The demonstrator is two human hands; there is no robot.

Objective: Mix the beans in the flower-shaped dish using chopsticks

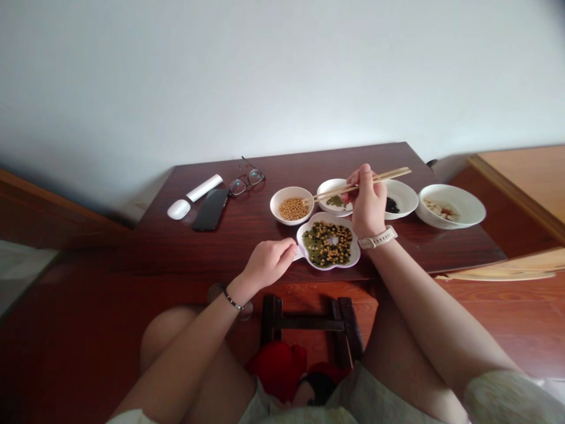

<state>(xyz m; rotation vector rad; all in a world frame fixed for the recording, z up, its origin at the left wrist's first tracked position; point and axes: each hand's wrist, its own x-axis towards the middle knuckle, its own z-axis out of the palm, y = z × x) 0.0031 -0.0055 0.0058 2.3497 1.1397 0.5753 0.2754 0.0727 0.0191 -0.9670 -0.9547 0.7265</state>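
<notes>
Dark wooden worktop (247, 247) runs under both hands; the right hand (366, 203) has its grip clamped on bamboo chopsticks (384, 176), tips together at the rim of a white bowl of soybeans (291, 190); the left hand (267, 265) lies curled against a flower-shaped plate of mixed beans (335, 266), its grip impossible to tell.

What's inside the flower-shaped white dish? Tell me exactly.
The flower-shaped white dish holds a mix of soybeans and mung beans around a small bare white patch at its centre. The beans cover the rest of its floor, so that cannot be seen.
</notes>
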